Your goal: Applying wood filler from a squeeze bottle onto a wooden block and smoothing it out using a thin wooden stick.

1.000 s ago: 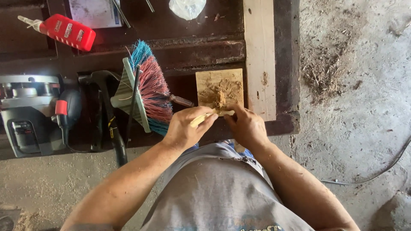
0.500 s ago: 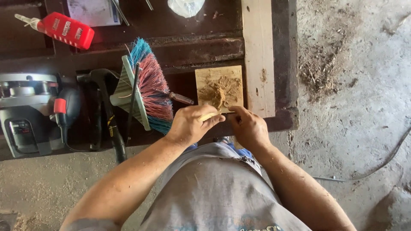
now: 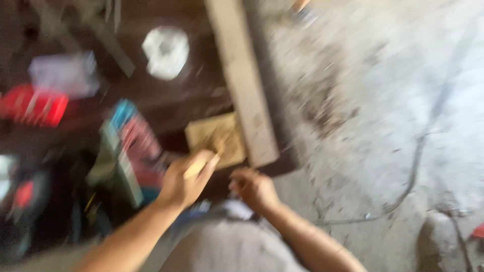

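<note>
Everything was smeared by blur. My left hand gripped a pale stick at centre frame, touching the small wooden block. I couldn't tell whether my right hand, just beside it, held anything.

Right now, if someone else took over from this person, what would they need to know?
The picture is blurred, so details are rough.
Left hand: closed around a thin pale stick, its tip near the small wooden block.
Right hand: curled, just below the block; whether it holds anything cannot be told.
The block lies on the dark bench, beside a long pale plank, with the colourful brush to its left.
Done: loose shavings seem to lie on the block.
Left: cannot tell from this frame.
</note>
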